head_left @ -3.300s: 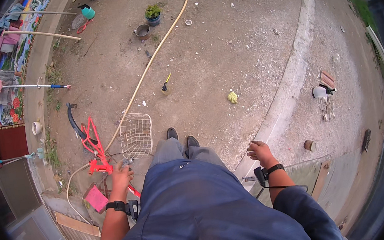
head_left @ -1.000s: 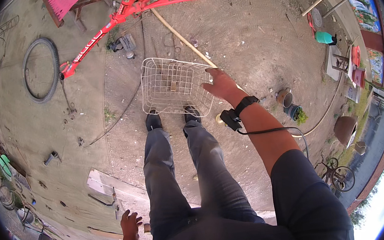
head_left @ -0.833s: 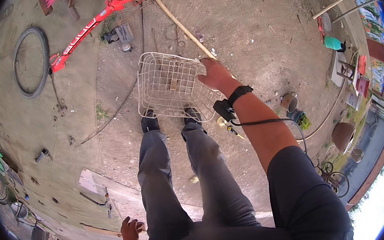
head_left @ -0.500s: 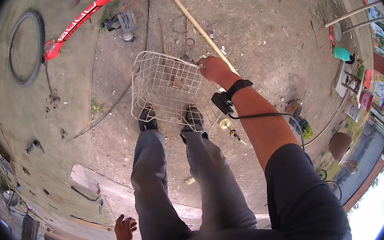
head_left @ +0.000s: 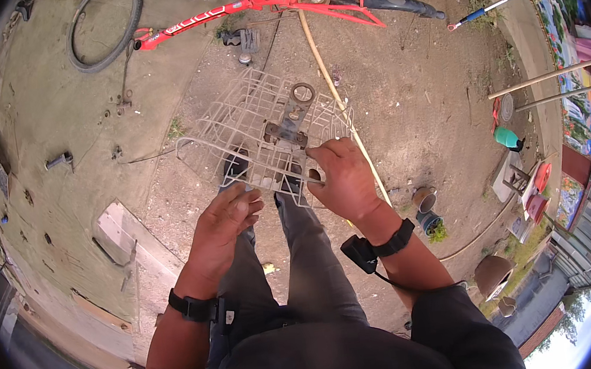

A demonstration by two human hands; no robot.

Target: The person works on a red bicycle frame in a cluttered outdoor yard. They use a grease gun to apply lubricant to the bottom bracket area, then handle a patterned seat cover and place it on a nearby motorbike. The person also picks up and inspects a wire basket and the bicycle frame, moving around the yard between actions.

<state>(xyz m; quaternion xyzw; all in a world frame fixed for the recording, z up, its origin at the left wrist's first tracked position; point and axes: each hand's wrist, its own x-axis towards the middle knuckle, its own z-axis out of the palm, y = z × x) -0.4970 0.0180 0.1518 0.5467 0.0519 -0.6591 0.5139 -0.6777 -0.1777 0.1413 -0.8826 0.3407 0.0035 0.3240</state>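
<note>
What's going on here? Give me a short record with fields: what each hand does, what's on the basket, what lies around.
left hand: at the near edge of the wire basket
right hand: grips the basket's near edge
basket: held up off the ground, tilted, metal bracket on it
ground: red bike frame, tyre, long pole, pots

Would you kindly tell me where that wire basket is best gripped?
Probably at the near rim wires of the wire basket, from below and both sides, as the left hand and right hand do: it is tilted, and its metal bracket faces up.
</note>
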